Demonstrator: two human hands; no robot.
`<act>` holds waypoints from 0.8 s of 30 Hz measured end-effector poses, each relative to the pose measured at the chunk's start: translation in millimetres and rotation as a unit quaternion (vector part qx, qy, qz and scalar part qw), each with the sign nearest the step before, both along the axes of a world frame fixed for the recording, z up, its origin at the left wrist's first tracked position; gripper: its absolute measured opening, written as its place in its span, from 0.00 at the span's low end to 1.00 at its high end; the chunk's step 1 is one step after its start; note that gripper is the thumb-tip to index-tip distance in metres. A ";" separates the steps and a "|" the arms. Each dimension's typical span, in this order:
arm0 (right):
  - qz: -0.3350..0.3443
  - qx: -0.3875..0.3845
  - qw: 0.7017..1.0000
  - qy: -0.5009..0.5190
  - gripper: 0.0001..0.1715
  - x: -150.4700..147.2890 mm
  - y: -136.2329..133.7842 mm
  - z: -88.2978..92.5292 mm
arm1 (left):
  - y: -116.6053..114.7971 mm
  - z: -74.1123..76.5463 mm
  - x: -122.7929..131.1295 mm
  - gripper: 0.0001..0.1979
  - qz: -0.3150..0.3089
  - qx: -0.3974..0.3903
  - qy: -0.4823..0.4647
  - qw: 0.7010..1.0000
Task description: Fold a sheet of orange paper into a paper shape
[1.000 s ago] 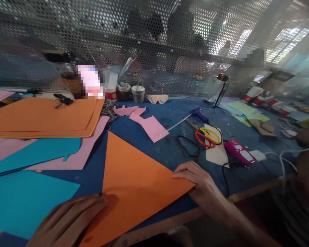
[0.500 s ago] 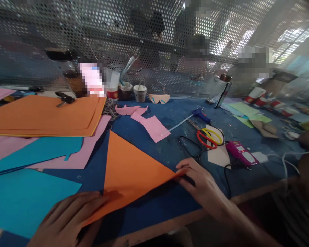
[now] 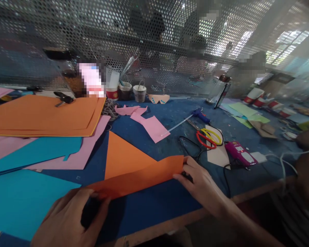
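Note:
A sheet of orange paper [image 3: 128, 151] lies at the front of the blue table. Its near edge is turned up into a long band, darker on its near face. At the band's left end, my left hand [image 3: 69, 212] has thumb and fingers closed on the paper. The right end of the band is pinched between the thumb and fingers of my right hand [image 3: 198, 181]. Beyond the band, the rest of the sheet shows as a pointed triangle. Dark gaps inside both hands hide part of the grip.
Left are a stack of orange sheets [image 3: 41, 115] and blue paper [image 3: 28, 202]. Pink paper scraps [image 3: 154, 128] lie ahead. Scissors [image 3: 207, 138], a blue glue gun [image 3: 201, 116] and a magenta device [image 3: 239, 153] with cables are on the right. Cups [image 3: 139, 93] stand along the mesh.
The near edge of the orange paper has been raised and turned over into a band. My left hand has rolled, its thumb now showing. My right hand's grip has shifted slightly.

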State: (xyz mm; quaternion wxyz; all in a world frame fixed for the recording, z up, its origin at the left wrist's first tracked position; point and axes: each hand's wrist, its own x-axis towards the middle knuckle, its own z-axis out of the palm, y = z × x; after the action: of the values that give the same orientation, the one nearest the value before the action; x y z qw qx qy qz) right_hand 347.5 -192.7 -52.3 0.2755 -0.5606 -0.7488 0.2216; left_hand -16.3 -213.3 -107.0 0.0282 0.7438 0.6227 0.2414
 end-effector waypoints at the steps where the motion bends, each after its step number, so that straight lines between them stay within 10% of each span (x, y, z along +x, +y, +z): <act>1: -0.003 -0.003 1.000 -0.004 0.09 -0.5 0.7 0.5 | 0.6 1.0 1.4 0.18 0.013 -0.006 0.015 1.000; 24: 0.001 0.021 1.000 0.008 0.11 -0.2 2.8 -3.4 | 5.6 12.2 8.7 0.24 -0.012 -0.007 0.024 1.000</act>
State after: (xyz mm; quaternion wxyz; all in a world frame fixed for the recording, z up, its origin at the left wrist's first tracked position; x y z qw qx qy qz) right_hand 347.3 -190.0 -55.7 0.2933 -0.5520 -0.7516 0.2108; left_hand -7.6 -207.7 -94.8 0.0211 0.7568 0.6157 0.2185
